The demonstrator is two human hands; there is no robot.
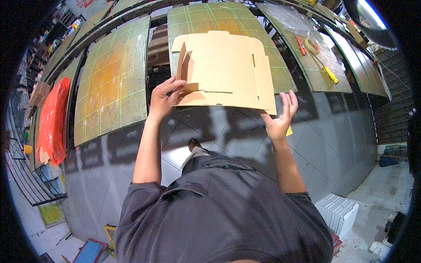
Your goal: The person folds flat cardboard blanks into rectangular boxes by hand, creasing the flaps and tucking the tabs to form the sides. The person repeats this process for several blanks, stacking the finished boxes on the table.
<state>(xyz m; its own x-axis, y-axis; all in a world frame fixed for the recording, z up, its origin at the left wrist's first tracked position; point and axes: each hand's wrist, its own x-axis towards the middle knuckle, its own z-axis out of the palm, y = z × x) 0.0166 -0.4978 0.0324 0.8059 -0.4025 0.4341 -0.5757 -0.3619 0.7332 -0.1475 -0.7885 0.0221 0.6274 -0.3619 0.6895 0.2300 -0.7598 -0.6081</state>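
Note:
A flat brown cardboard box blank (223, 65) with slots and rounded tabs lies over the near part of a green-lined board (210, 17). Its left-hand flaps stand folded up. At the near left corner, the bent fingers of my left hand (164, 98) pinch a raised flap. My right hand (280, 120) is at the near right corner, its fingers stretched up and apart. Its thumb touches or nearly touches the cardboard's edge. Part of the left fingertips is hidden by the flap.
Another lined board (112, 74) stands to the left, beyond a gap. Left of it lies an orange plastic bag (53, 118). On the right-hand board are a yellow-handled screwdriver (330, 74), a red-handled tool (300, 45) and a tape roll (312, 46). White panels (337, 214) stand low right.

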